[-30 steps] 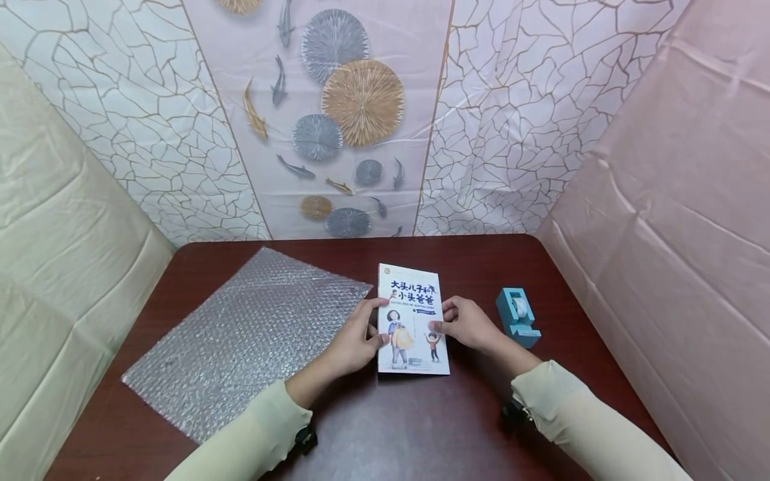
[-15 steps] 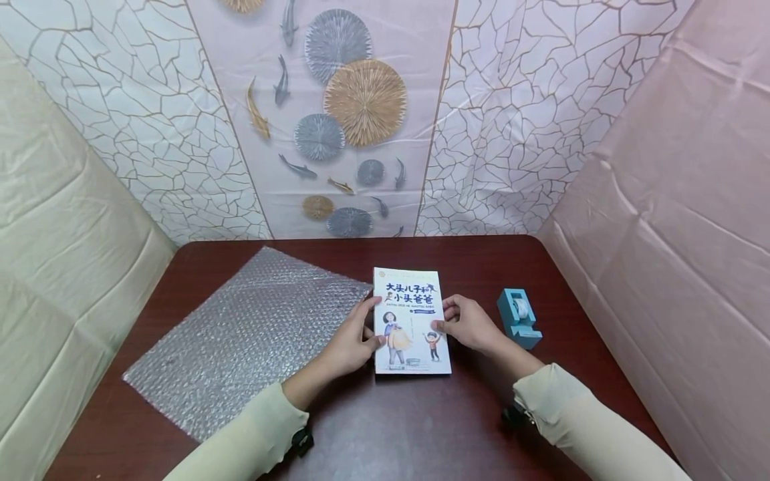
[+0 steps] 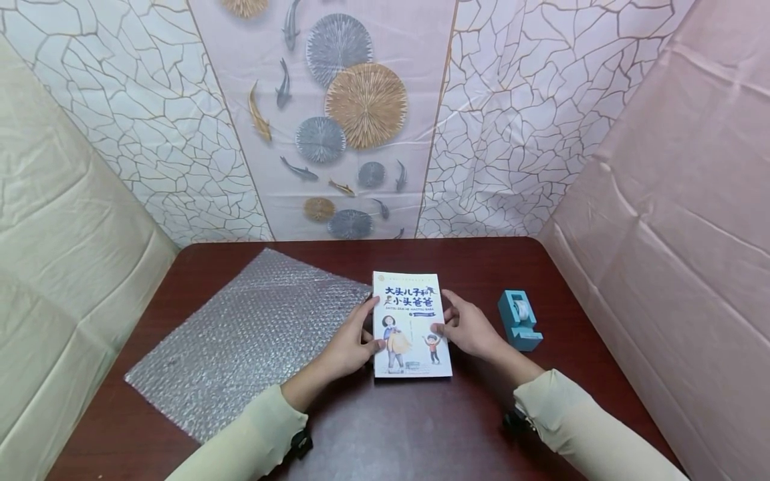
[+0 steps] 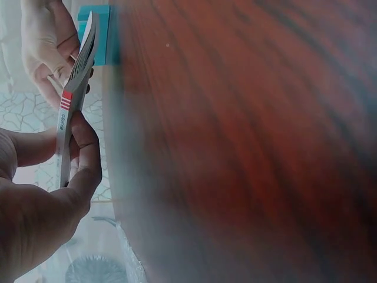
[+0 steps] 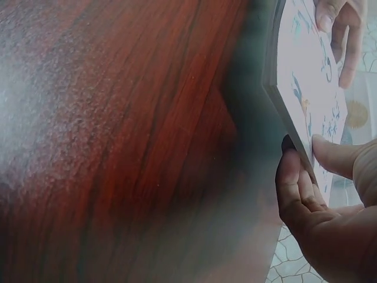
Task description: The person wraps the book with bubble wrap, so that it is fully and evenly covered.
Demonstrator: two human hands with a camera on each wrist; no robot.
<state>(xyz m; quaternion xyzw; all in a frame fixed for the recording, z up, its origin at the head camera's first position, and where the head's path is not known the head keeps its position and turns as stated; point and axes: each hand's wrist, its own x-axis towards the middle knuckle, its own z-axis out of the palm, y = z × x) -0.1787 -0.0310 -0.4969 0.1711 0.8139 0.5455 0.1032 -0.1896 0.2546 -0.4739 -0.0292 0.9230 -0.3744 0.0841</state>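
Note:
A white paperback book with blue Chinese lettering and drawn figures on its cover is held between both hands, cover facing up. My left hand grips its left edge, the thumb on the cover side and fingers curled beneath. On the opposite edge my right hand pinches the book, thumb on the cover. In the left wrist view the spine of the book appears, raised off the table, with its pages slightly spread near the bottom end. The right wrist view also has fingers under the book.
A sheet of bubble wrap lies flat on the dark red wooden table, left of the book. To the right stands a teal tape dispenser with a roll of tape. Patterned cloth hangs behind the table.
The book has shifted slightly left and turned a little flatter to the head camera. Both hands keep hold of it; the bubble wrap and tape dispenser stay put.

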